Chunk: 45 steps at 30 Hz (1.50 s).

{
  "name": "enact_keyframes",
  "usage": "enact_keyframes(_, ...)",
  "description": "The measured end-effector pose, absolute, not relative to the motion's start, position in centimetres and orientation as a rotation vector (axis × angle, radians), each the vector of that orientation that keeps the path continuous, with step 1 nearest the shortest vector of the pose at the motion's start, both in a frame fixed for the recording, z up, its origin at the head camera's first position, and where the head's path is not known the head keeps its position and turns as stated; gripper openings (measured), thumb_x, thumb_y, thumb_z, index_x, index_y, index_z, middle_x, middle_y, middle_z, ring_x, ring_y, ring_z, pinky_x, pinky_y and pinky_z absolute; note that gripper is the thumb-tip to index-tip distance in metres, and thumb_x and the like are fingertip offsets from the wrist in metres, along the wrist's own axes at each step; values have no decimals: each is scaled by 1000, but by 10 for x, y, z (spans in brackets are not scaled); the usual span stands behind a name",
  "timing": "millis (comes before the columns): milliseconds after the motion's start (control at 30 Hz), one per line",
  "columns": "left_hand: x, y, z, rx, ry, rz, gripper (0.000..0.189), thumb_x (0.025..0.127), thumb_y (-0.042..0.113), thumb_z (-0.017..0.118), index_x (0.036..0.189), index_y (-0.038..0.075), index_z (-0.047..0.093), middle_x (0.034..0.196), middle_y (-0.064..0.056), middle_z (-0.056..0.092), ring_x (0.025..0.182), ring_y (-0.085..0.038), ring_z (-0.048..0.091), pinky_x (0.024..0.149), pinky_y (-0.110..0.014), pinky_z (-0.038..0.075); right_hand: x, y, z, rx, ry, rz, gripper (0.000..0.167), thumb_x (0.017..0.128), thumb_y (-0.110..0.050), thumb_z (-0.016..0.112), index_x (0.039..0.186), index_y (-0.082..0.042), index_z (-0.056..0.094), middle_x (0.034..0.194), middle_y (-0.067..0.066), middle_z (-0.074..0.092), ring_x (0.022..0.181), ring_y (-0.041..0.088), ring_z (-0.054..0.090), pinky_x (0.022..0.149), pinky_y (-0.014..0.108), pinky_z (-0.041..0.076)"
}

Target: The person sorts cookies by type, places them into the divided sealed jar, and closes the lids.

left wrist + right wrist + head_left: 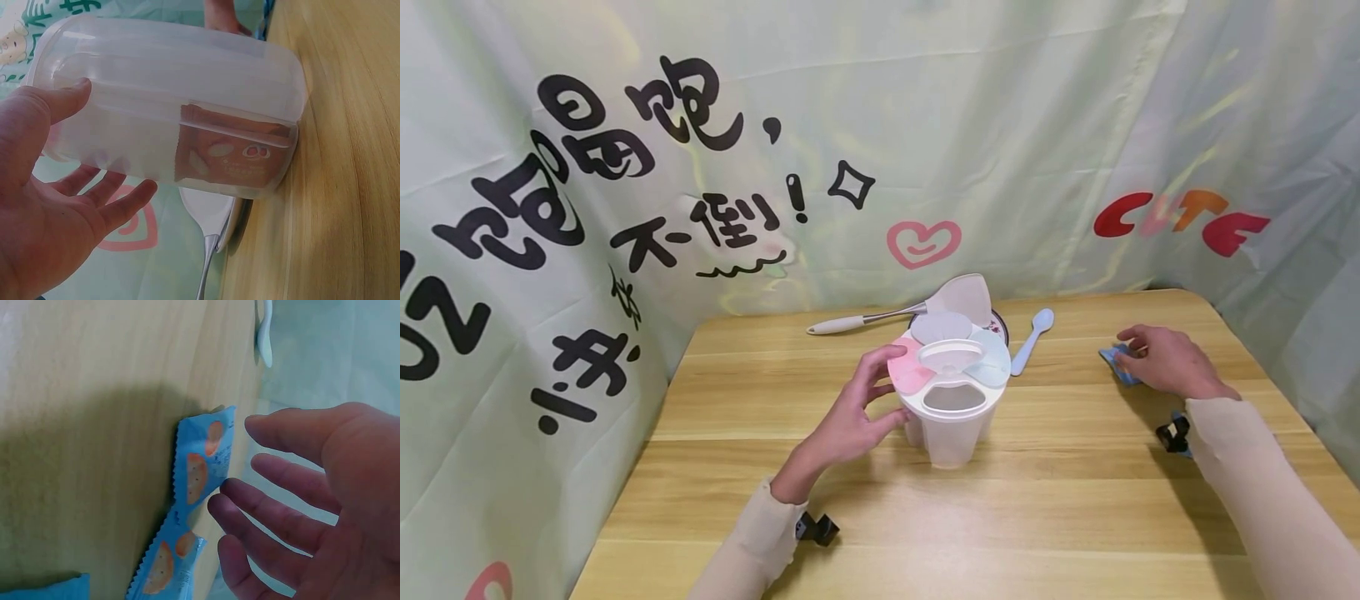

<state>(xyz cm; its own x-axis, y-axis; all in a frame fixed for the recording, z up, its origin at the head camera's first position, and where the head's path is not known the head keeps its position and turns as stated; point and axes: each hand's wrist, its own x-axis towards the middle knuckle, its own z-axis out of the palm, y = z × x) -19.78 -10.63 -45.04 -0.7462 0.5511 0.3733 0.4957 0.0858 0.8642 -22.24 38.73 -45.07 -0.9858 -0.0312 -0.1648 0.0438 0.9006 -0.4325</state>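
A clear plastic storage container [955, 442] with several compartments stands upright on the table. Its lid has pink, blue and grey flaps, and the front flap [951, 357] is raised over an opening. My left hand [850, 417] holds the container's left side, with thumb and fingers spread around it near the lid. Through the wall shows a reddish-brown snack packet [234, 150]. Over on the right, my right hand [1168, 362] is beside a blue snack packet [199, 462], fingers relaxed and slightly bent. Another blue packet [164, 565] lies against the first.
Behind the container, a white spatula [962, 300] rests over a dark-rimmed dish [1000, 327]. A light blue spoon [1032, 343] lies to its right. One more blue packet [50, 590] shows at the right wrist view's lower edge. A printed curtain [1022, 150] hangs behind the table.
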Motion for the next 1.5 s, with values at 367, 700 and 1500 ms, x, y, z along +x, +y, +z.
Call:
enact_keyframes(367, -197, -106, -449, 1102, 2274, 1784, 81, 93, -9, 78, 160, 12, 37, 171, -12, 41, 148, -38, 55, 119, -49, 57, -227, 390, -458, 69, 2884, -663, 55, 102, -18, 73, 143, 12, 53, 135, 44, 58, 113, 56, 62, 92, 69, 56)
enact_keyframes(700, -198, -105, -449, 1114, 2273, 1785, 81, 93, -9, 78, 160, 11, 37, 170, -12, 41, 149, -38, 55, 119, -48, 57, -225, 391, -455, 93, 2884, -749, 53, 103, -15, 71, 145, 12, 53, 136, 44, 59, 117, 58, 62, 94, 69, 56)
enact_keyframes(1500, -197, -106, -450, 1103, 2273, 1786, 81, 93, -9, 78, 160, 11, 37, 170, -13, 41, 147, -39, 55, 119, -47, 57, -209, 362, -438, 30, 3046, -1012, 39, 104, -14, 74, 138, 1, 65, 124, 32, 70, 111, 50, 68, 64, 19, 55)
